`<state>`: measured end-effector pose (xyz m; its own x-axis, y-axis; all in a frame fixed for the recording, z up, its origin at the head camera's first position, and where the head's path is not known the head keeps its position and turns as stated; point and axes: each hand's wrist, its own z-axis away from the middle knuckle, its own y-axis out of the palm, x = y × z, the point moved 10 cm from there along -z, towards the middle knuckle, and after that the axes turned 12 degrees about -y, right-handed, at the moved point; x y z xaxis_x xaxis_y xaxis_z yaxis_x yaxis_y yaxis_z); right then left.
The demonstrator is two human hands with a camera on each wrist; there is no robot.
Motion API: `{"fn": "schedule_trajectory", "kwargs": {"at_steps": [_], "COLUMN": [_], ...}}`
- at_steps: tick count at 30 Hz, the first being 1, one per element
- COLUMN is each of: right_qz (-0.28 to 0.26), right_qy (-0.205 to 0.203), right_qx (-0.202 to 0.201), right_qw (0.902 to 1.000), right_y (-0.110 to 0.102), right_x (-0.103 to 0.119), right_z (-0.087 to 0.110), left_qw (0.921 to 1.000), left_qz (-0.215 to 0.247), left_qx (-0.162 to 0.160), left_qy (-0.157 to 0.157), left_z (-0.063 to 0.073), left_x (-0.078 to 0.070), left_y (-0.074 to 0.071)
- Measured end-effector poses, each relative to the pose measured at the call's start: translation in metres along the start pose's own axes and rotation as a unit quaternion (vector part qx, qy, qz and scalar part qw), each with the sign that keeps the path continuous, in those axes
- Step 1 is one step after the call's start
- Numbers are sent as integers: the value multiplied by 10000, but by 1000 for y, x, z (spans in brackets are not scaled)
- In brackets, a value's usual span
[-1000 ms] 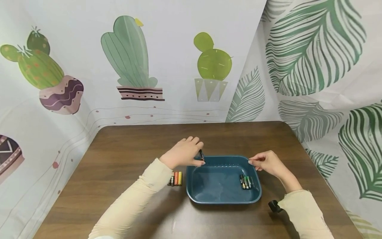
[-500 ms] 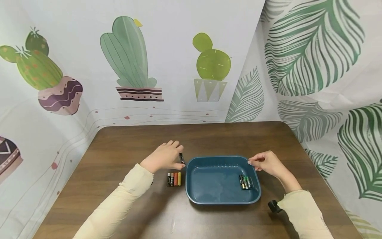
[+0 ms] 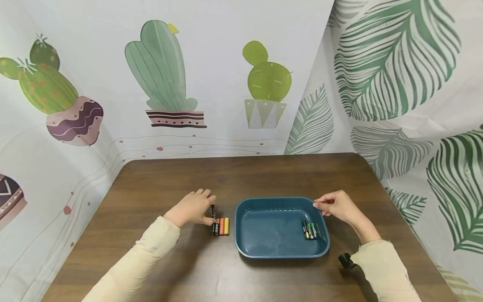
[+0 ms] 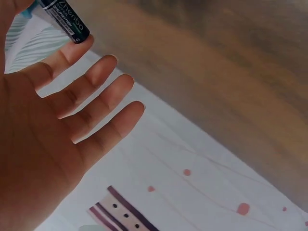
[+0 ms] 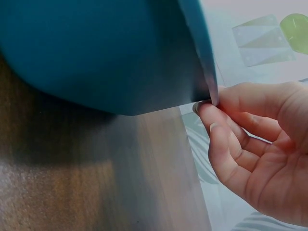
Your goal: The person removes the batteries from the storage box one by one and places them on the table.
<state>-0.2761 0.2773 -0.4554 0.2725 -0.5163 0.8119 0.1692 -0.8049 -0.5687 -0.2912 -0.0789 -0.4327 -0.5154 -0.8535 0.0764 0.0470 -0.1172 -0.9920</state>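
Note:
My left hand (image 3: pixel 191 208) pinches a black battery (image 4: pixel 67 20) between thumb and index finger, its other fingers spread out. In the head view this battery stands over the far left end of a row of batteries (image 3: pixel 222 226), black ones at the left, then a red-orange and a yellow one. My right hand (image 3: pixel 338 205) pinches the rim of a blue plastic tray (image 5: pixel 207 57) at its far right corner, thumb on one side and fingers on the other. Inside the tray, near its right wall, lie several black and green batteries (image 3: pixel 310 230) side by side.
The brown wooden table (image 3: pixel 170 176) ends at a back edge against a wall cloth (image 3: pixel 222 84) printed with cacti and leaves. A black device (image 3: pixel 346 261) sits at the right sleeve, beside the tray.
My left hand has carried the black battery leftward from over the tray's far left corner, then down toward the battery row. The right hand stays at the tray rim.

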Motion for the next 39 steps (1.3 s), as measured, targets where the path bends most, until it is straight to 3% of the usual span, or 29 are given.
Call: {"fn": "schedule_trajectory", "kwargs": {"at_steps": [7, 19, 39], "right_qz": [-2, 27, 45], "right_qy": [33, 22, 25], "right_qx": [-1, -6, -1], "right_qw": [10000, 10000, 10000], "right_y": [0, 0, 1], "right_x": [0, 1, 3], "right_z": [1, 0, 1], "left_qw": [9997, 9989, 9979], "left_qz": [72, 51, 98], "left_qx": [220, 458, 640], "left_qy": [77, 9, -85], "left_z": [7, 8, 9], "left_x": [3, 4, 4], "left_y": [18, 35, 47]}}
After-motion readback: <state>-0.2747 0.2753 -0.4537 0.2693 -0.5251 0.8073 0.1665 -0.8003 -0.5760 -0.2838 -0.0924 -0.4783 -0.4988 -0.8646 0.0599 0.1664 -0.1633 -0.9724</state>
